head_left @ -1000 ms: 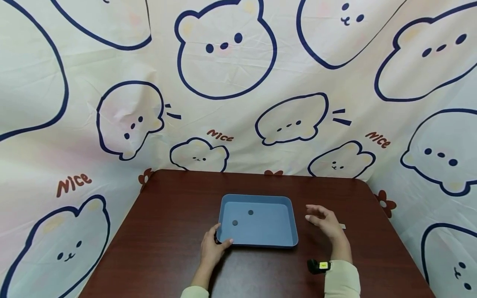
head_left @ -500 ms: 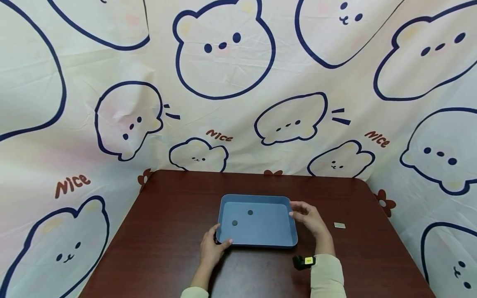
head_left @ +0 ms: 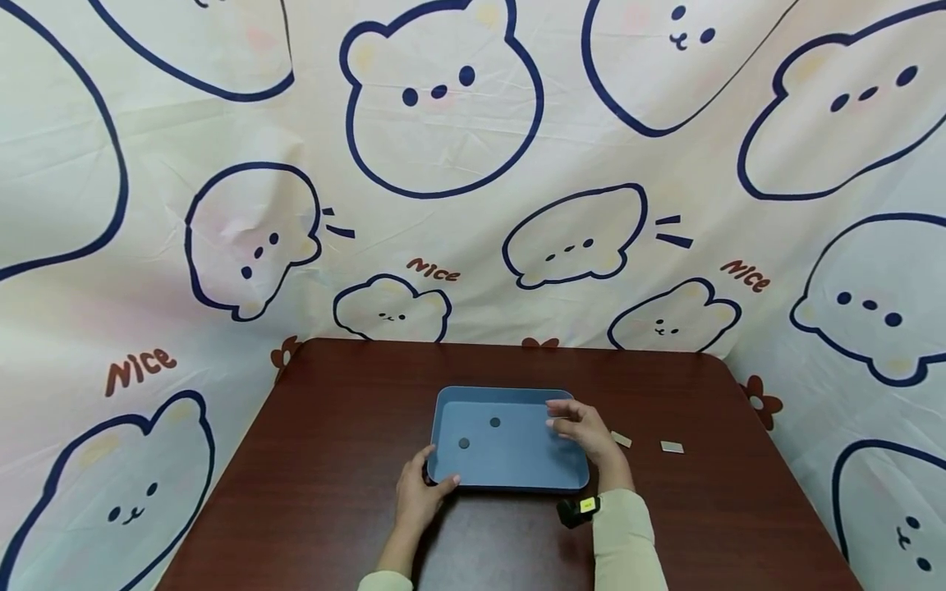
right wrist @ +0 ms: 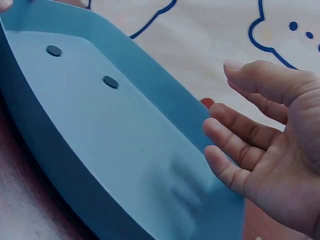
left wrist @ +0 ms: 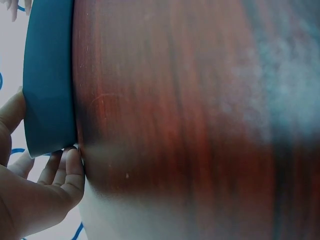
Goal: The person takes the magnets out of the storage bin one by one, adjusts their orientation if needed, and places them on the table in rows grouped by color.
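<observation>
A blue rectangular tray (head_left: 521, 468) lies on the table with two small dark discs, one disc (head_left: 495, 422) farther back and the other disc (head_left: 463, 443) nearer its left side. At the tray's front left corner my left hand (head_left: 419, 497) holds on, thumb at the front wall and fingers round the left side. The left wrist view shows these fingers against the tray wall (left wrist: 50, 75). Over the tray's right end hovers my right hand (head_left: 589, 432). In the right wrist view, this hand (right wrist: 272, 145) has loosely bent fingers and nothing visible in it.
Right of the tray, two small pale rectangular pieces lie on the brown table (head_left: 332, 460): one piece (head_left: 621, 440) is partly behind the right wrist, the other piece (head_left: 672, 447) is farther right. A bear-print cloth (head_left: 473, 230) hangs round the table.
My right hand has moved left from beside the tray to over its right end, uncovering the two pale pieces. The left hand keeps its hold on the tray corner.
</observation>
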Tool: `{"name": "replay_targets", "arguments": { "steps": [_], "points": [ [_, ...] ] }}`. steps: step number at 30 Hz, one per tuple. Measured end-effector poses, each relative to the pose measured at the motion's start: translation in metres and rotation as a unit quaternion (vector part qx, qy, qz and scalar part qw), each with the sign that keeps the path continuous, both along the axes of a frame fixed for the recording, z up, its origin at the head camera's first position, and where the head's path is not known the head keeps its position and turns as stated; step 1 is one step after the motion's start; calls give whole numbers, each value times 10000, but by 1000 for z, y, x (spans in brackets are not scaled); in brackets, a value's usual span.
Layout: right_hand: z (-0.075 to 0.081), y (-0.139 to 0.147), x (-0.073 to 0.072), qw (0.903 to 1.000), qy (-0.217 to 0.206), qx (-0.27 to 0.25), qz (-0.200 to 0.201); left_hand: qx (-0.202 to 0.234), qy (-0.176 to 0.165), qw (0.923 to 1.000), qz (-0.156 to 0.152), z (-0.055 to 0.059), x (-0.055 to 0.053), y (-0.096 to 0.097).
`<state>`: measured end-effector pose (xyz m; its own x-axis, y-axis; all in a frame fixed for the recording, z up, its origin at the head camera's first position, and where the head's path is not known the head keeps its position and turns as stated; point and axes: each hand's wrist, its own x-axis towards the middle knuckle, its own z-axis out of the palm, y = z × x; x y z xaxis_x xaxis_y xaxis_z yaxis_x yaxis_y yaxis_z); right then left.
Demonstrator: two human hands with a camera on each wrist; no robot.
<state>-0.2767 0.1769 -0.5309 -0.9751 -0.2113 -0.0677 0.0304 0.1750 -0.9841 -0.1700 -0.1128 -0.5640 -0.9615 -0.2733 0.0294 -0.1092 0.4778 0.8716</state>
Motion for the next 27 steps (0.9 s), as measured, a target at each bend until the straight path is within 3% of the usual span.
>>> {"name": "replay_targets", "arguments": {
  "steps": [10,17,22,27],
  "points": [
    [-16,-28,-11,9984,-406,-403,10,-155,145,9997,-155,-1,-3,-3],
    [-31,-45,-16,9969,-589,-527,59,-58,190,9996,-179,-4,0,0],
    [-34,-62,-18,9987,-371,-175,307,-14,196,9998,-83,-4,2,-1],
    [-36,-75,-20,9986,-99,480,192,-61,164,9998,-116,-2,1,-2]
  ]
}}
